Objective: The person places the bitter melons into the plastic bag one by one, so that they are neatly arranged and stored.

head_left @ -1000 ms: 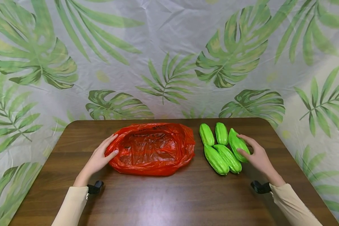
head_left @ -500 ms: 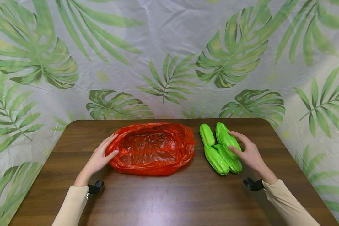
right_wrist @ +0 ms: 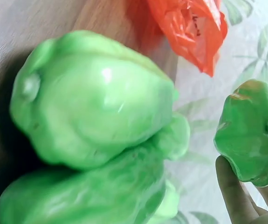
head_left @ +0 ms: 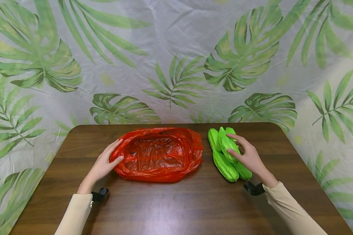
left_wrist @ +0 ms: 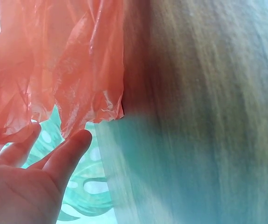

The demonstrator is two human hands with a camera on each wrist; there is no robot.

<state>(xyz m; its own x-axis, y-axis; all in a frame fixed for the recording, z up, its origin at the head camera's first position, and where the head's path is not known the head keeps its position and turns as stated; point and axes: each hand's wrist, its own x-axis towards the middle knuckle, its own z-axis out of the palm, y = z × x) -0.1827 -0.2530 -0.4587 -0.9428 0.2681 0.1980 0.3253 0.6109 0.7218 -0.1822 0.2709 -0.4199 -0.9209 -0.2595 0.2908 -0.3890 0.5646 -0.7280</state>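
Note:
My left hand [head_left: 107,160] lies at the left end of a red plastic bag [head_left: 156,176], its thumb and fingers spread and touching the rim. The bag rests on the table with its mouth facing up; in the left wrist view, the fingertips meet the bag's edge [left_wrist: 89,93]. My right hand [head_left: 248,156] grips a bright green ridged gourd [head_left: 227,145] between thumb and fingers, raised over the others. In the right wrist view this held gourd [right_wrist: 248,133] is at the right, and two more gourds [right_wrist: 92,102] fill the left. Several gourds [head_left: 225,166] lie together right of the bag.
A dark brown wooden table [head_left: 170,209] carries everything. Behind it hangs a pale cloth [head_left: 176,42] printed with green leaves. Black wrist cameras [head_left: 254,188] are strapped to both wrists.
My right hand has lifted the rightmost gourd and moved it left, above the other gourds toward the bag. The left hand and the bag have stayed put.

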